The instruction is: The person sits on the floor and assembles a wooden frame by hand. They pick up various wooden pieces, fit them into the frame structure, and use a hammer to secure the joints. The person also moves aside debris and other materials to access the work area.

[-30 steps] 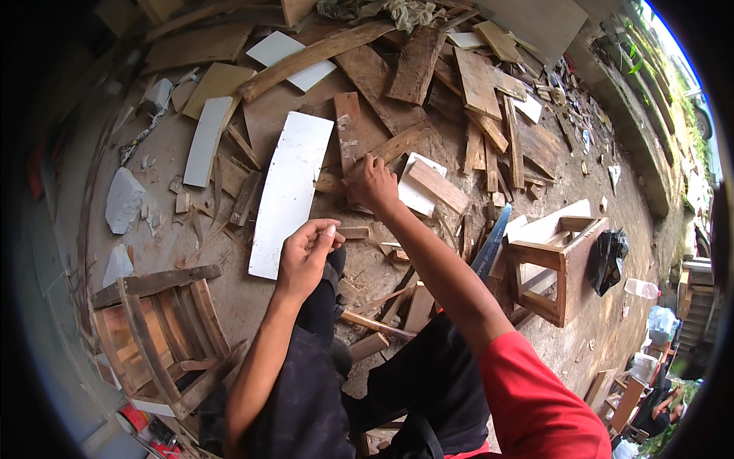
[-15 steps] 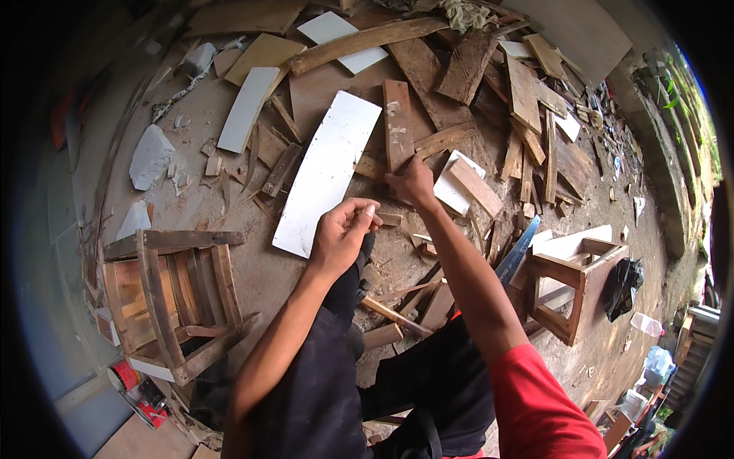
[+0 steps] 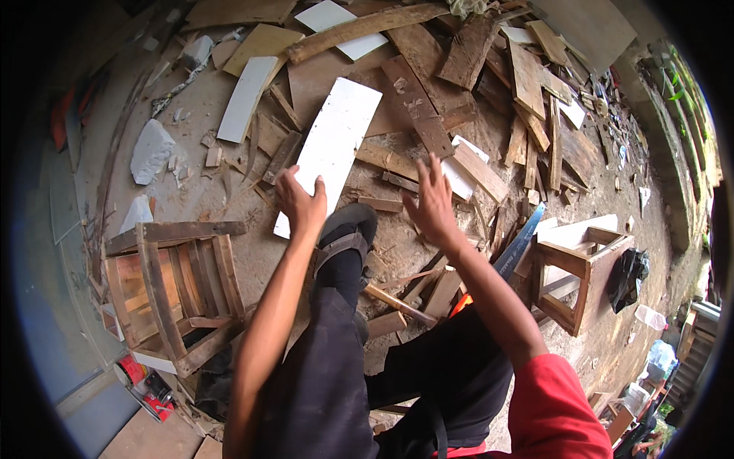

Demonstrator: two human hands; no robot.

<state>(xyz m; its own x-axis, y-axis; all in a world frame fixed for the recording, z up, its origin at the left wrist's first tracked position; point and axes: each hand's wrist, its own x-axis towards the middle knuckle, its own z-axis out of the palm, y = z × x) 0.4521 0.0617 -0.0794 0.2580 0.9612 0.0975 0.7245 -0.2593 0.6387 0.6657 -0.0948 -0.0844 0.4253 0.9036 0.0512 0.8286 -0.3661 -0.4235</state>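
Observation:
A long white board [image 3: 336,138] lies on the ground in front of me. Over its near left edge is my left hand [image 3: 302,200], thumb and fingers apart; whether it touches the board I cannot tell. My right hand [image 3: 433,203] is spread and holds nothing, its fingertips near the lower end of a dark brown plank [image 3: 417,103]. That plank rests slanted on other wood scraps. A small wooden block [image 3: 380,204] lies between my hands, beside my shoe [image 3: 348,229].
A wooden frame [image 3: 172,298] stands at left and a smaller one [image 3: 581,279] at right, beside a blue-bladed handsaw [image 3: 521,241]. A hammer [image 3: 401,306] lies near my legs. Planks [image 3: 367,34] are heaped at the back; a white chunk [image 3: 151,151] sits at left.
My right hand has let go of the brown plank, which now lies slanted on the scraps. My left hand has opened and moved left to the white board.

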